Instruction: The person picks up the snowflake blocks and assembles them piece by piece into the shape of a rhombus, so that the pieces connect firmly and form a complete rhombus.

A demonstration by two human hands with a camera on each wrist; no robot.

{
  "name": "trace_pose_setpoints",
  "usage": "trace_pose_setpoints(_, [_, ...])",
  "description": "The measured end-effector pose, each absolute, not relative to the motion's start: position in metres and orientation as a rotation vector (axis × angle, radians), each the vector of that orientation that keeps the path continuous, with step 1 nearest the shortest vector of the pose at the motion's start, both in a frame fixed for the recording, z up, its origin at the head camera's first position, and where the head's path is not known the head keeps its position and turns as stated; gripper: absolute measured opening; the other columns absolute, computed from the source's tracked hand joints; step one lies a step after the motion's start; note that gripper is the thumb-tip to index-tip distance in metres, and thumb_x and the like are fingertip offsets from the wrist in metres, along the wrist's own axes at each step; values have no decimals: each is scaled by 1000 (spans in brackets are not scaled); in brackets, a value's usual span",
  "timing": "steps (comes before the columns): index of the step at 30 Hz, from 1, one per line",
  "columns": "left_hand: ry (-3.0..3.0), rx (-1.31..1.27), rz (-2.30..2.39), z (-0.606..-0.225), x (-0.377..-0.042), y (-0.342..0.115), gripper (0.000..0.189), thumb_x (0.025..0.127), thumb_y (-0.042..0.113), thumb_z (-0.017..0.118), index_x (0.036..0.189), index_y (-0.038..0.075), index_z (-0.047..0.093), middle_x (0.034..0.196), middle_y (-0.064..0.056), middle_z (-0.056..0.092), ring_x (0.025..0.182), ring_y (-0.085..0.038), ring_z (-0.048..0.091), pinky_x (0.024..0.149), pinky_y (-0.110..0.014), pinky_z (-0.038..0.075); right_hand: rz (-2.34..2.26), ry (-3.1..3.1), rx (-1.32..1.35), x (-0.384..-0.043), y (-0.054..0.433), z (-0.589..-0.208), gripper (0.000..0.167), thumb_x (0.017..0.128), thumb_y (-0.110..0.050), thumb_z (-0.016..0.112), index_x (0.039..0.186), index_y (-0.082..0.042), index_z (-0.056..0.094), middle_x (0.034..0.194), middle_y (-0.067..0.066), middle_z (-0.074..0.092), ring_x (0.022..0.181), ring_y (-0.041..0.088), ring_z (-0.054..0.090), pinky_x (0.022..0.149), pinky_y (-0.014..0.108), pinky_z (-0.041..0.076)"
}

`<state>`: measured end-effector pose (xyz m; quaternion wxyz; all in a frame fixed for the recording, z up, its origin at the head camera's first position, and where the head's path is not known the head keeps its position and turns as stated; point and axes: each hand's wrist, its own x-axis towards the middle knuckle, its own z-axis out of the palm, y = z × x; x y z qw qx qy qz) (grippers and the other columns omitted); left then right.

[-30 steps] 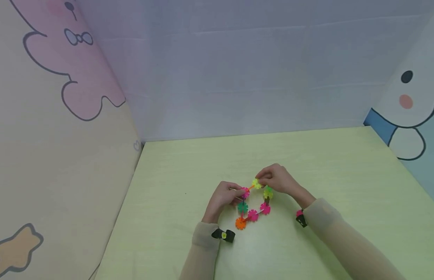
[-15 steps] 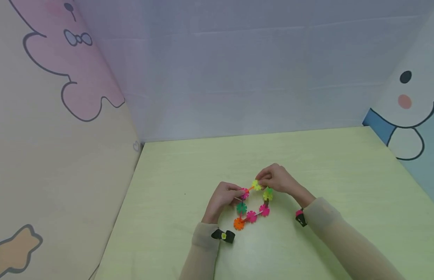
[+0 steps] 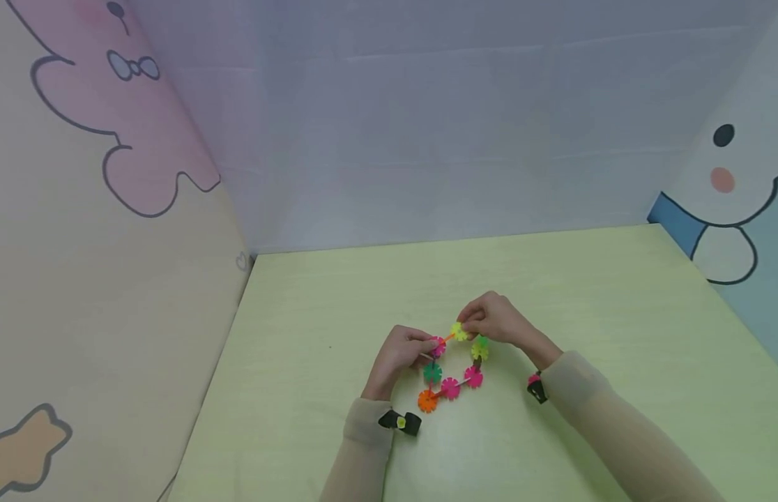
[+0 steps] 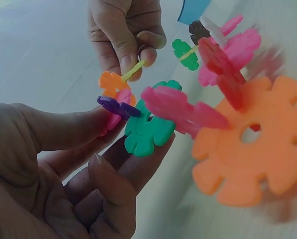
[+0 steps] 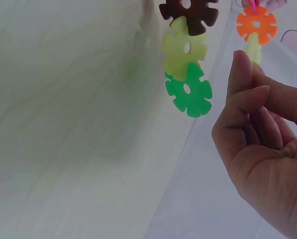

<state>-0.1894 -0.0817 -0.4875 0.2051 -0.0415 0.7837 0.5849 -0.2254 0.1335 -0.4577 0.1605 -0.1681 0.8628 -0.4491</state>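
Both hands hold one chain of interlocking plastic snowflake discs, bent into an incomplete ring above the table. My left hand [image 3: 398,355] pinches a pink disc [image 3: 437,346] between thumb and fingers, beside a purple disc [image 4: 117,106] and a green disc [image 4: 149,133]. My right hand [image 3: 497,321] pinches the yellow disc [image 5: 253,49] at one end of the chain, which is slotted into an orange disc [image 5: 266,25]. The chain's other end, a bright green disc [image 5: 192,94], hangs apart from the right fingertips. A larger-looking orange disc [image 4: 228,164] forms the corner nearest the body.
The pale yellow-green table [image 3: 314,300] lies under both hands. A plain lilac-grey curtain [image 3: 426,139] stands along its back edge. Cartoon-printed panels rise on the left [image 3: 113,279] and right [image 3: 740,244]. Dark wrist straps [image 3: 401,422] sit at the sleeves' cuffs.
The chain's near part, with the orange and pink discs, has swung slightly left and toward the body. Both hands keep their pinches and have barely moved.
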Motion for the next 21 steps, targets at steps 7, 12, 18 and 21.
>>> trace_pose_setpoints(7, [2208,-147,1622,-487,-190,-80,13,87,17,71,87,5,76,74,-4,70,58,-17,64,50,-25,43,-1236,2494,-441,-226,132,-457,9,86,-2,68,93,4,70,80,8,69,65,20,67,62,32,54])
trace_pose_setpoints(12, [2208,-164,1620,-487,-190,-80,13,87,19,72,87,6,76,75,-3,70,59,-17,64,51,-25,43,-1245,2481,-431,-226,132,-457,10,86,-1,68,94,4,69,81,8,69,65,20,67,63,35,54])
trace_pose_setpoints(18, [2208,-164,1616,-488,-190,-80,13,86,19,72,86,7,76,75,-3,70,59,-18,64,51,-25,43,-1239,2486,-439,-225,131,-456,8,86,0,68,92,4,69,78,7,68,65,22,67,63,37,54])
trace_pose_setpoints(21, [2210,-166,1621,-488,-190,-80,13,87,19,71,86,6,76,75,-3,70,59,-18,64,51,-25,42,-1240,2495,-421,-225,130,-456,8,85,0,68,92,4,70,76,6,68,65,23,67,62,37,54])
